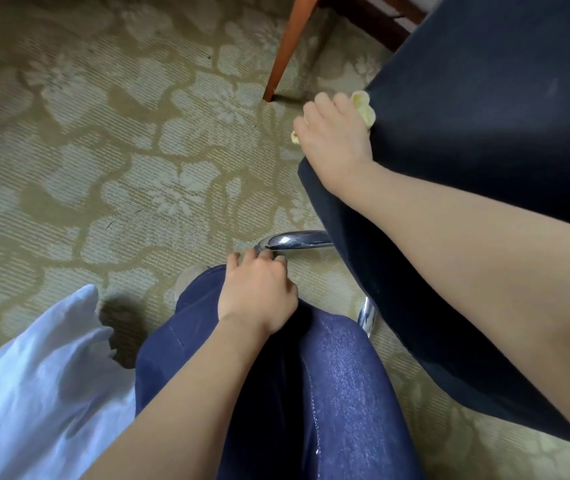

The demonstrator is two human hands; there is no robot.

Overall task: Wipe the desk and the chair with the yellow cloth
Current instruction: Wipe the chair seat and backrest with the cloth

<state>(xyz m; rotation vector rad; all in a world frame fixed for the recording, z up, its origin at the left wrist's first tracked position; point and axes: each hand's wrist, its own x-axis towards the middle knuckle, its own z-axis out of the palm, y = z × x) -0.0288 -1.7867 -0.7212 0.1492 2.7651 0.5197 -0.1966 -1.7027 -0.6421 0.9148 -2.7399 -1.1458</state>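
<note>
2 hands: left hand (pixel 257 292) rests on denim knee, fingers loosely curled w/ nothing in them, prob. bracing the crouch. Shiny chrome leg (pixel 297 239) just beyond. Right hand (pixel 333 140) fingers curl round bunched, fluffy yellow cloth (pixel 363 103), pressing it vs. dark fabric chair (pixel 484 116) edge to wipe it.

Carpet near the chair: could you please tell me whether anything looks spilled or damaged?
One dark brown patch breaks the pale floral carpet, beside the white fabric; it could be a stain or a shadow. Nothing else stands out.
</note>
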